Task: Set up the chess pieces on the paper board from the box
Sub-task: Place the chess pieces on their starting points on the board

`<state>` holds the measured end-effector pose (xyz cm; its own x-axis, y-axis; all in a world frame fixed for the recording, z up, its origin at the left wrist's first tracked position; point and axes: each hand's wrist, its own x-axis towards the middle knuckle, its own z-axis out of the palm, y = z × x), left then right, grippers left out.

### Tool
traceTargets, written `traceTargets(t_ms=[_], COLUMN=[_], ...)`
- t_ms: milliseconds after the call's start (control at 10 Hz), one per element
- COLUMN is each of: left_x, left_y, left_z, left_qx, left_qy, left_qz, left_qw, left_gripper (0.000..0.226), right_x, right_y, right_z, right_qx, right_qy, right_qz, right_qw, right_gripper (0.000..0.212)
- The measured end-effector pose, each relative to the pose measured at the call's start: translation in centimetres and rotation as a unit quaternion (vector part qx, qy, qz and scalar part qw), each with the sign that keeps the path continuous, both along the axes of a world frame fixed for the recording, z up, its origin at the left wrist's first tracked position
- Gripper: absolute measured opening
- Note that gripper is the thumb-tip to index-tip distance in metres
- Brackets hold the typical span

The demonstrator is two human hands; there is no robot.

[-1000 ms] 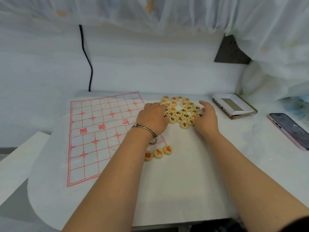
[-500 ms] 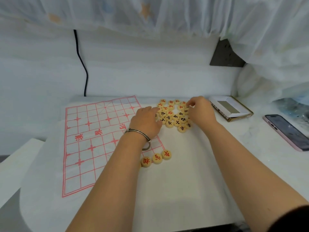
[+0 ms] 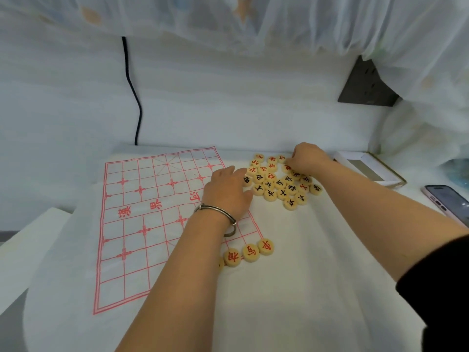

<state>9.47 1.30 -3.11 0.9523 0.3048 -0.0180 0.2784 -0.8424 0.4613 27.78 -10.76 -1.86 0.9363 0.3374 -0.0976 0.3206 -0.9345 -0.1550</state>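
Head view. The paper board (image 3: 157,219) lies flat on a white cloth (image 3: 291,288); its grid and characters are printed in red.

1. Chess pieces: a loose pile (image 3: 279,184) of round, pale wooden discs with red or black characters lies just beyond the board's right edge, level with its far half. No disc from the pile lies on the grid.
2. A row of three red-marked pieces (image 3: 250,251) lies at the board's near right corner, each touching the next. A fourth disc (image 3: 220,263) shows partly from under the left forearm.
3. Left hand (image 3: 228,191): palm down over the board's right edge, fingers extended and relaxed, with the tips at the pile's left side. It grasps nothing. A metal bracelet (image 3: 215,212) circles the wrist.
4. Right hand (image 3: 307,156): at the pile's far right side, fingers curled down onto the discs. The fingertips are hidden, so a grasp cannot be confirmed.
5. Box (image 3: 375,171): open, to the right of the board beyond the pile, partly hidden by the right forearm.
6. A phone (image 3: 446,201) lies farther right of the board than the box.
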Motion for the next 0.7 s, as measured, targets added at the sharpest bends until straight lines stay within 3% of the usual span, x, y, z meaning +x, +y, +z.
traceTargets(t_ms=[300,500,600,700], left_x=[0.0,-0.1,0.0,0.1], left_y=[0.5,0.5,0.5,0.6], left_z=[0.2,0.3,0.4,0.3], left_qx=[-0.01,-0.014,-0.016,-0.019], left_qy=[0.004,0.003,-0.001,0.002], left_qz=[0.009,0.013,0.017,0.018], left_qw=[1.0,1.0,1.0,1.0], left_gripper=[0.057,0.057,0.056,0.056], right_x=[0.5,1.5,1.1,1.0], right_y=[0.6,0.3,0.3,0.5], right_z=[0.6,2.0,2.5,1.8], right_qx=[-0.04,0.037,0.028,-0.02], right_qy=[-0.005,0.07,0.114,0.082], right_qz=[-0.005,-0.035,-0.019,0.008], right_qw=[0.999,0.996,0.993,0.996], right_gripper=[0.032,0.033,0.024,0.022])
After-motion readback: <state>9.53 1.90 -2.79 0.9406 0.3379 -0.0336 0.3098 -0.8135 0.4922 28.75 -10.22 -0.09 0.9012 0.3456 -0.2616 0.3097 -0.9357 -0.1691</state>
